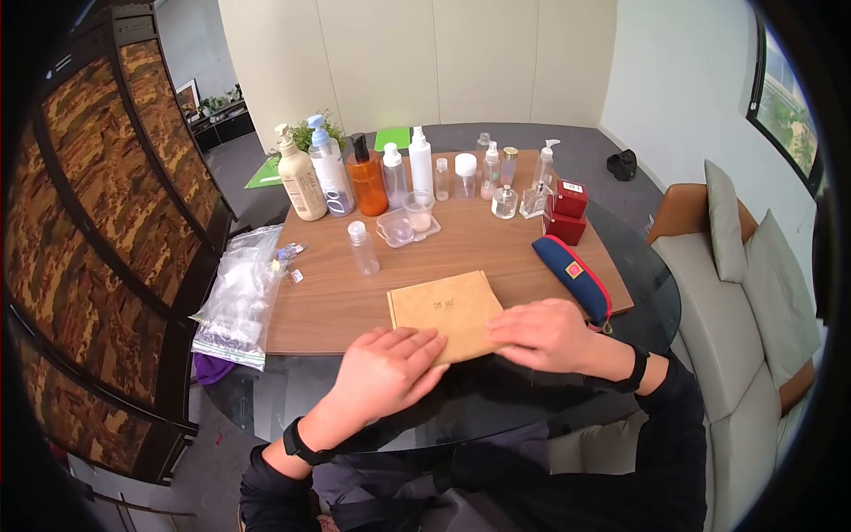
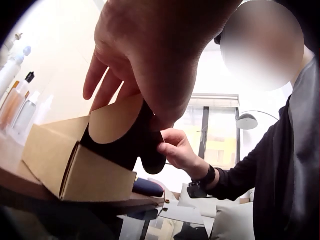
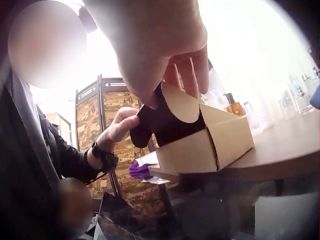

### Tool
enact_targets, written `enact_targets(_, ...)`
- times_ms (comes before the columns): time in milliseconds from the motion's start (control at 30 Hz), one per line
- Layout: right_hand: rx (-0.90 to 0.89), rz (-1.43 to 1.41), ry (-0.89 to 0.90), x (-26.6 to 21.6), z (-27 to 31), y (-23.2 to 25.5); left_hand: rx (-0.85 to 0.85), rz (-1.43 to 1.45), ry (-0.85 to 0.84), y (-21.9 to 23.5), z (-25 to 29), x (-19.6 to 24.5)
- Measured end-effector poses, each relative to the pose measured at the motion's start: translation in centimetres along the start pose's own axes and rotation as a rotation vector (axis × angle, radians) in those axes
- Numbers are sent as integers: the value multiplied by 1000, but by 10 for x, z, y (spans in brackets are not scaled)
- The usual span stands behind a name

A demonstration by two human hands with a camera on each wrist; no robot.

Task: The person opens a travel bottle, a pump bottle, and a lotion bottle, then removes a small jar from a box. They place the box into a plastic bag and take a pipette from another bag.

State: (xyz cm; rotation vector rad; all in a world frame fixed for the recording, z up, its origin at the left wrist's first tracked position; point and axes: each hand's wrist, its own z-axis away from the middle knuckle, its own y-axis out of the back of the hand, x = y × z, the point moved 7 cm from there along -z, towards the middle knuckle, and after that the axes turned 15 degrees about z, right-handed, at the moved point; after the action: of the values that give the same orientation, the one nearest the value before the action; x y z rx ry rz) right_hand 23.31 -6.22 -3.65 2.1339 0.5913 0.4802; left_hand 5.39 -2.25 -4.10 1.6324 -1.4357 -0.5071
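A brown cardboard mailer box (image 1: 448,306) lies at the front edge of the wooden board, with small dark print on its lid. The left hand (image 1: 383,372) holds the lid's near left corner, fingers over the top and thumb at the front flap. At the near right corner, the right hand (image 1: 548,335) pinches the lid the same way. Both wrist views show the lid partly raised, its dark-lined front flap (image 2: 152,161) hanging outside the box front (image 3: 185,151). The inside of the box is hidden.
Several pump and spray bottles (image 1: 366,182) line the back of the board. A small clear bottle (image 1: 363,250) and a clear plastic tray (image 1: 432,232) stand nearer. Red boxes (image 1: 565,226) and a navy pouch (image 1: 572,273) are right; a plastic bag (image 1: 235,293) lies left.
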Motion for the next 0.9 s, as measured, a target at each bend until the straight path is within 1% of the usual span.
enact_targets(33, 60, -32, -47, 5, -6, 7, 36, 22, 2, 11, -4, 1)
enact_targets(67, 120, -63, -94, 12, -12, 14, 92, 47, 41, 23, -8, 2)
enact_targets(133, 224, -140, -190, 25, -25, 23, 293, 107, 69, 39, -11, -2)
enact_targets(200, 223, -279, -329, 43, -31, 19, 474, 128, 64, 51, -9, 2)
enact_targets(233, 233, -356, -381, 51, -35, 16, 489, 135, 55, 48, -4, 4)
enact_targets(267, 136, -394, -455, 55, -41, 15, 503, 142, 47, 41, 3, 4)
enact_targets(367, 116, -534, -577, 69, -48, 3, 525, 152, 67, 29, 12, 3)
enact_targets(433, 137, -583, -582, 74, -51, -4, 551, 125, 99, 22, 19, -1)
enact_targets(467, 140, -610, -599, 76, -52, -6, 507, 32, 51, 17, 22, 5)
enact_targets(500, 144, -635, -618, 78, -53, -8, 484, 10, -8, 9, 24, 10)
enact_targets(567, 209, -632, -594, 81, -52, -10, 437, 43, 36, 1, 21, 15)
enact_targets(633, 259, -612, -566, 85, -52, -10, 495, 25, 78, 4, 22, 12)
enact_targets(667, 248, -607, -581, 85, -52, -9, 526, 16, 99, 5, 22, 10)
enact_targets(733, 228, -595, -615, 85, -52, -4, 455, 14, 56, 1, 22, 13)
enact_targets(767, 257, -630, -604, 88, -51, -7, 418, 13, 34, 0, 21, 14)
enact_targets(800, 287, -665, -593, 96, -50, -13, 254, 51, 36, -5, 15, 13)
enact_targets(833, 316, -701, -581, 100, -51, -15, 176, 25, 79, -9, 12, 11)
enact_targets(900, 302, -608, -591, 106, -51, -13, 20, -25, 167, -21, 8, 7)
